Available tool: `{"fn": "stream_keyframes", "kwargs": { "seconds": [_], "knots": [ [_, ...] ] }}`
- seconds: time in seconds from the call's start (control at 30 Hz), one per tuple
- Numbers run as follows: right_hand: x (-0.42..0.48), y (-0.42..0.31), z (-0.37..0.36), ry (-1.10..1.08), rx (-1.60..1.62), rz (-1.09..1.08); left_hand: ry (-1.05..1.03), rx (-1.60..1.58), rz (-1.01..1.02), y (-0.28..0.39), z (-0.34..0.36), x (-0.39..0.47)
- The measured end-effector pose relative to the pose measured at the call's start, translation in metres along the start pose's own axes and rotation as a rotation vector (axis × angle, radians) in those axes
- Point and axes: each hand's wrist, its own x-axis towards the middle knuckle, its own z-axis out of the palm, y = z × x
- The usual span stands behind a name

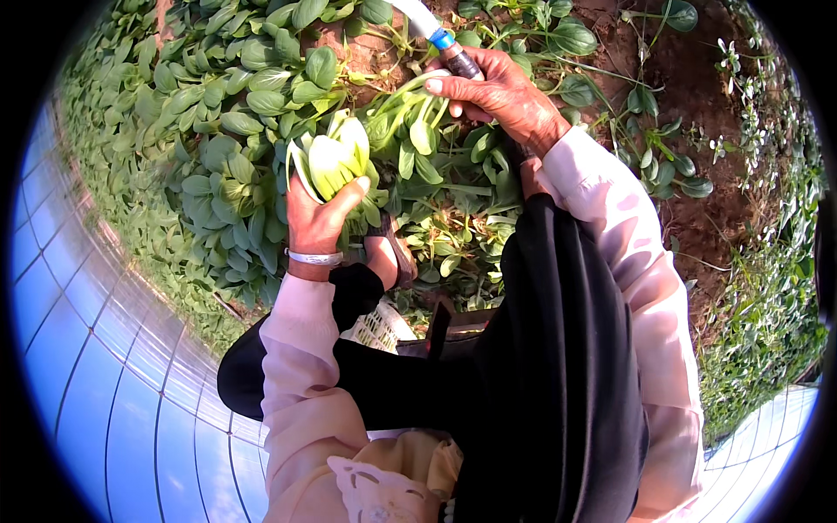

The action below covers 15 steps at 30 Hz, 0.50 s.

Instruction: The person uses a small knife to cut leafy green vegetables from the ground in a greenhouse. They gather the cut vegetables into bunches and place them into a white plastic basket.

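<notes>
My left hand (322, 219) grips a head of bok choy (335, 160). Its pale stalks face up and away from me, while leaves hang below the fingers. In my right hand (500, 91) is a tool's dark handle (461, 63) with a blue band, apparently a sickle or knife. The tool's whitish end (416, 14) shines brightly and runs out of the top of the view, so its shape is partly hidden. Loose green leaf stems (409, 101) lie against the right thumb and fingertips; whether they are pinched is unclear.
Dense bok choy plants (242, 170) grow to the left. Bare reddish soil (693, 255) with weeds lies right. Below are my sandalled foot (386, 255), a pale plastic basket (379, 330) and a dark low seat or frame (451, 327). Greenhouse sheeting (98, 366) curves along the left.
</notes>
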Motion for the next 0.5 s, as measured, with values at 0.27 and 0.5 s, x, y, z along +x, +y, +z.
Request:
{"fn": "stream_keyframes", "kwargs": {
  "seconds": [0.27, 0.5],
  "knots": [
    [-0.017, -0.019, 0.002, 0.232, -0.818, -0.685, -0.057, 0.017, 0.525, 0.021, 0.01, -0.015],
    [-0.03, -0.006, 0.021, -0.345, 0.081, -0.076, -0.152, 0.308, 0.505, 0.03, 0.05, -0.022]
  ]
}}
